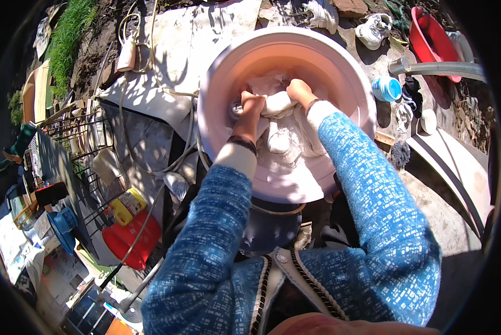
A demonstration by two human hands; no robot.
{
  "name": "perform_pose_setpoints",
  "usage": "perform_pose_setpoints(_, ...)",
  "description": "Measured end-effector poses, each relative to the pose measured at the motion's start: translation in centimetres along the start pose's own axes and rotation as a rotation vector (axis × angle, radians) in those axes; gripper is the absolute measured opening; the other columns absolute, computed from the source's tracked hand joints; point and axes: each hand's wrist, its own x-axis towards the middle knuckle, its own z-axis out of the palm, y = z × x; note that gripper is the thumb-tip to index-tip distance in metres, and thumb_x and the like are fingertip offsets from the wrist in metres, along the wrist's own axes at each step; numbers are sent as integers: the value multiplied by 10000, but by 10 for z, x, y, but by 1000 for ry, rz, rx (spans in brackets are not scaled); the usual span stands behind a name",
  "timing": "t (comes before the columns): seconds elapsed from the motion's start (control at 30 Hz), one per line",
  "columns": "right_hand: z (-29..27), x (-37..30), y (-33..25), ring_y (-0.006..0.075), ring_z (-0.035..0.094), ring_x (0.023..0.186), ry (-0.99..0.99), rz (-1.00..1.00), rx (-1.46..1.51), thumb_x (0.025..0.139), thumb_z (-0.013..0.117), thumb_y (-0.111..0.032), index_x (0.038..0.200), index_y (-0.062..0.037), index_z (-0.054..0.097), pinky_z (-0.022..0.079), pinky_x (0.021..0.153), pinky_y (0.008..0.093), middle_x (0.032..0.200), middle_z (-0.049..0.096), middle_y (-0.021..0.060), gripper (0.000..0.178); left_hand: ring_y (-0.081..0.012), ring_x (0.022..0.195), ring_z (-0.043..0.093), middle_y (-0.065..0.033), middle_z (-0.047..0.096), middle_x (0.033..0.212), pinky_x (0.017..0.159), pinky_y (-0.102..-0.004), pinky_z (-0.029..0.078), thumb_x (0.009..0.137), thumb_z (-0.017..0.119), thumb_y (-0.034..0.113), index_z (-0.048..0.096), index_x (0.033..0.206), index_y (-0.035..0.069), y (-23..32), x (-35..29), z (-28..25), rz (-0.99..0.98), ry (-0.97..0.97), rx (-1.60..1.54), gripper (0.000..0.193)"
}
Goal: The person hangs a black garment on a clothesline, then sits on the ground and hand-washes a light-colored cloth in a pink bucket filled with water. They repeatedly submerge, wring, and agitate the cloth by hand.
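Sunlit paved ground outdoors carries a large round pink plastic basin (217, 72), and in it lies a bunched white wet cloth (277, 103), near the middle. Both hands clamp this cloth: the left hand (251, 105) grips its end at nine o'clock, the right hand (300, 89) its end at two o'clock, knuckles close together. Beyond the basin, a blue-lidded white jar (386, 89) stands at three o'clock, a grey hose (440, 68) past it. A yellow plastic bottle (127, 205) lies at seven o'clock.
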Motion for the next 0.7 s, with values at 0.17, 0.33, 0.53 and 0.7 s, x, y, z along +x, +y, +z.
perform_pose_setpoints(0.17,9,-22,-19,395,654,1081,197,-234,344,891,593,-271,1134,-33,694,514,907,440,1104,698,221,355,-295,1078,622,-156,608,1244,860,-482,518,933,626,413,536,1290,58,19,-2,-12,-95,-407,-761,511)
perform_pose_setpoints(0.33,9,-109,-58,259,667,795,-18,-604,747,872,639,-311,974,-57,630,509,756,388,836,673,132,274,-247,1049,588,-83,624,1060,897,-445,491,984,446,618,561,1164,125,4,-4,-6,-138,-434,-1150,537)
perform_pose_setpoints(0.53,-17,-124,-74,395,670,828,468,-342,408,872,562,-419,883,-119,711,518,736,472,868,708,159,335,-203,1175,574,-106,597,1274,984,-340,485,1062,404,360,529,1323,22,-5,-40,36,99,-452,-1402,445)
perform_pose_setpoints(0.7,-4,-120,-78,430,657,891,239,-700,441,917,537,-388,894,-93,704,516,785,469,874,696,206,340,-252,926,654,-71,661,1039,905,-391,525,1027,465,474,626,1071,61,1,-48,1,-89,-433,-1366,446)
